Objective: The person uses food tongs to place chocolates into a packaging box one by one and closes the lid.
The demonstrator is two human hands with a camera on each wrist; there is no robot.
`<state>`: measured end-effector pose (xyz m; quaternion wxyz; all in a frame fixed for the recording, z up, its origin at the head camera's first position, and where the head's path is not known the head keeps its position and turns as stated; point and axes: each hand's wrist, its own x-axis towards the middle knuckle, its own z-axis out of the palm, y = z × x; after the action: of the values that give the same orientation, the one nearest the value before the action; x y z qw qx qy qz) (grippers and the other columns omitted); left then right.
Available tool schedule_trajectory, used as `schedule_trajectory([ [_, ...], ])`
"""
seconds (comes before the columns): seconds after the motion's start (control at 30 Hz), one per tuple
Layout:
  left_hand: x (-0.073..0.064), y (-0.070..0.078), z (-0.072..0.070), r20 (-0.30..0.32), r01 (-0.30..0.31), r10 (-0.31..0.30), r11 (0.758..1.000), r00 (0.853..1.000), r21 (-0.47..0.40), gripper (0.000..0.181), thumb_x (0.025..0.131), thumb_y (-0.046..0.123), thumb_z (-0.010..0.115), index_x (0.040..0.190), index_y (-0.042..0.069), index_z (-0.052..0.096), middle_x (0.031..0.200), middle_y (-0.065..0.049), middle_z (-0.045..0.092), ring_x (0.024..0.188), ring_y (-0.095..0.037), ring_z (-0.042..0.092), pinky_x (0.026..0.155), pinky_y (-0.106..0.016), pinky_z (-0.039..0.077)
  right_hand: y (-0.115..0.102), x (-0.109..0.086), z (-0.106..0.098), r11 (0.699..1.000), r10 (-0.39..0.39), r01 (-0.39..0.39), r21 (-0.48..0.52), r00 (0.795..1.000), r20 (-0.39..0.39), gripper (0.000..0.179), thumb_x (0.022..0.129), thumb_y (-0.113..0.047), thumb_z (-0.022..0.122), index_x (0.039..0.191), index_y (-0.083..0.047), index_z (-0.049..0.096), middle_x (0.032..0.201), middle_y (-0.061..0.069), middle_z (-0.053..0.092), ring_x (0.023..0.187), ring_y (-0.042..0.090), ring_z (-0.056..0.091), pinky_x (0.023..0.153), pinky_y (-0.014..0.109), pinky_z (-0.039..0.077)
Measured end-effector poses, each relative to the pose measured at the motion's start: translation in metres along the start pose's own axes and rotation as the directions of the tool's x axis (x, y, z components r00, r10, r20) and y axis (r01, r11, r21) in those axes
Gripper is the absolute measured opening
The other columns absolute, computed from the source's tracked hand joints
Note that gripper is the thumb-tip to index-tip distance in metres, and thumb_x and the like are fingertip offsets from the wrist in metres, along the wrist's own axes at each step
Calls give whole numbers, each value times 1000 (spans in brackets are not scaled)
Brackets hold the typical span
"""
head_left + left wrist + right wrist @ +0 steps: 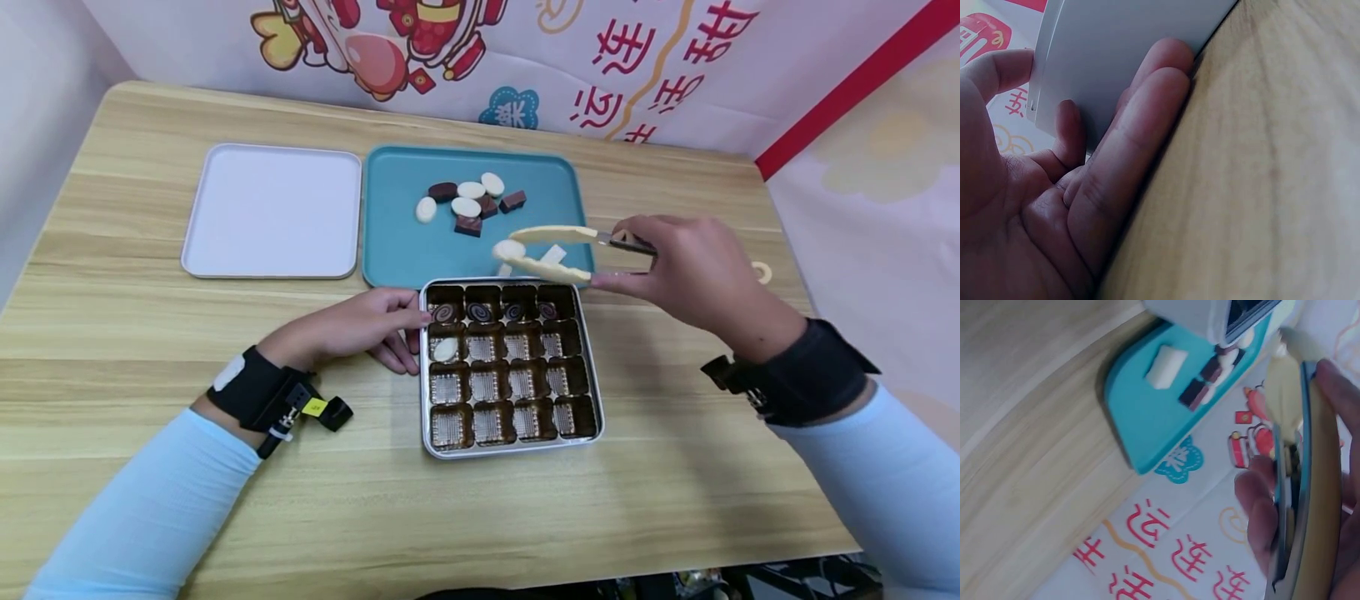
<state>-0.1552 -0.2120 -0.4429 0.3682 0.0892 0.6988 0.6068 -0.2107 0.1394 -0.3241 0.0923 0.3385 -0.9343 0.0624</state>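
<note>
My right hand (686, 267) grips a pair of tongs (551, 236) with cream-coloured tips. Between those tips sits a white oval chocolate (509, 249), above the near edge of the teal tray (390, 250). Against the left wall of a square tin (513, 454) lies my left hand (375, 327), its thumb at the rim and fingers along the side; the left wrist view shows two straight fingers (1138, 119) low on the wall. A brown insert divides the tin into compartments. Dark swirl-topped chocolates (478, 312) fill its far row, and a white oval chocolate (446, 349) lies in the second row's left compartment.
Several white ovals (466, 207) and dark chocolates (468, 226) lie on the teal tray, with white square pieces (553, 254) near its front. A white tray (272, 212) stands left of it. Behind the wooden table (225, 500) hangs a printed sheet (675, 50).
</note>
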Motion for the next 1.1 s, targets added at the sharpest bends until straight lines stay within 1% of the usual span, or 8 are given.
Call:
schedule_trajectory([
  [0.1, 0, -1, -1, 0, 2, -2, 1000, 1000, 1, 40, 98, 37, 47, 98, -3, 45, 93, -21, 61, 78, -36, 67, 68, -44, 62, -7, -5, -4, 993, -118, 119, 15, 993, -25, 63, 64, -60, 75, 101, -9, 70, 68, 3, 65, 48, 12, 44, 36, 26, 28],
  [0.2, -1, -2, -1, -3, 5, -5, 1000, 1000, 1, 41, 98, 38, 47, 98, -3, 44, 93, -21, 61, 79, -36, 67, 69, -44, 62, -13, -7, -4, 968, -247, 249, 28, 968, -48, 63, 65, -61, 74, 100, -8, 70, 81, 6, 73, 52, 9, 53, 35, 25, 33],
  [0.23, -1, -3, -2, -4, 5, -5, 1000, 1000, 1, 41, 98, 38, 47, 98, -3, 44, 94, -21, 61, 79, -36, 67, 69, -44, 62, -14, -7, -3, 959, -279, 280, 32, 959, -49, 64, 66, -62, 73, 101, -9, 70, 86, 7, 74, 55, 10, 56, 35, 25, 35],
  [0.33, -1, -4, -2, -6, 3, -3, 1000, 1000, 5, 41, 98, 38, 47, 98, -3, 45, 94, -21, 62, 79, -36, 67, 69, -44, 62, -17, -7, 1, 937, -345, 346, 45, 938, -33, 62, 68, -61, 72, 101, -9, 70, 89, 9, 74, 62, 13, 62, 35, 28, 41],
  [0.43, 0, -5, -2, -5, 3, -3, 1000, 1000, 8, 40, 98, 38, 46, 97, -2, 45, 94, -21, 62, 78, -36, 67, 69, -44, 62, -17, -6, 4, 926, -372, 371, 74, 928, -7, 59, 66, -56, 76, 102, -9, 70, 92, 9, 74, 73, 17, 66, 44, 36, 54],
  [0.53, 0, -4, -2, 0, 2, -2, 1000, 1000, 15, 37, 99, 37, 46, 97, -1, 45, 93, -21, 62, 78, -36, 67, 68, -44, 62, -17, -6, 5, 919, -384, 381, 97, 923, 18, 58, 64, -50, 79, 103, -8, 70, 94, 9, 74, 80, 19, 66, 56, 43, 59],
  [0.83, 0, -1, -1, -1, 4, -4, 1000, 1000, 17, 33, 99, 33, 45, 96, 0, 45, 92, -21, 61, 77, -36, 66, 67, -44, 62, -17, -3, 8, 914, -403, 399, 73, 914, 46, 59, 68, -55, 75, 105, -9, 69, 97, 9, 73, 82, 21, 65, 60, 44, 59],
  [1.1, 1, 1, 0, -3, 0, 0, 1000, 1000, 14, 34, 99, 32, 46, 94, -2, 45, 91, -21, 62, 76, -37, 66, 66, -44, 63, -15, -5, 8, 924, -381, 377, 70, 923, 54, 59, 65, -52, 78, 106, -10, 69, 99, 10, 73, 87, 22, 65, 65, 46, 60],
])
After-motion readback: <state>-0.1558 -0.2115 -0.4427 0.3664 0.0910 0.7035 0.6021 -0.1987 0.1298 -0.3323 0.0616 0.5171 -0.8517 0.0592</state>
